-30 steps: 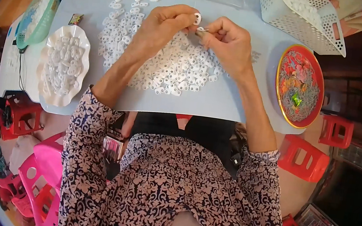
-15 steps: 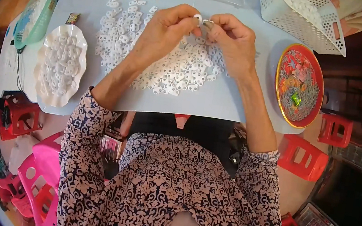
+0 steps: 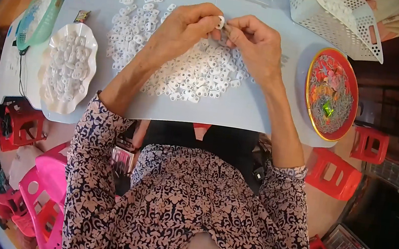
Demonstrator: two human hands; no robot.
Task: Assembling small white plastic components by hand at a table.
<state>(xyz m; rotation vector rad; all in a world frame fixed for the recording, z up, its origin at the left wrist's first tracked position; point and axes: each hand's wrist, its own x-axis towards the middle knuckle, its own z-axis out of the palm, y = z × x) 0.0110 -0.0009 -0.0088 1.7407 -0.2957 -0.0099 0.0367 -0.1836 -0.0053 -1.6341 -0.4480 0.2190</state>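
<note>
- We held a small white ring piece (image 3: pixel 220 22) pinched in the fingers (image 3: pixel 208 22) of our left hand (image 3: pixel 187 28), with its hole facing up towards us.
- Our right hand (image 3: pixel 257 43) met it from the right, fingers closed on something tiny and grey; we could not tell what.
- Both hands were equally near, touching at the tips, above the heap of white pieces (image 3: pixel 187 67).
- The heap lay on a pale blue surface (image 3: pixel 242 110), a white scalloped dish (image 3: pixel 67 68) of pieces to the left, a red patterned plate (image 3: pixel 331 94) to the right, a white perforated basket (image 3: pixel 337 16) beyond.
- Red stools (image 3: pixel 335 174) and pink chairs (image 3: pixel 47 190) stood on the floor.
</note>
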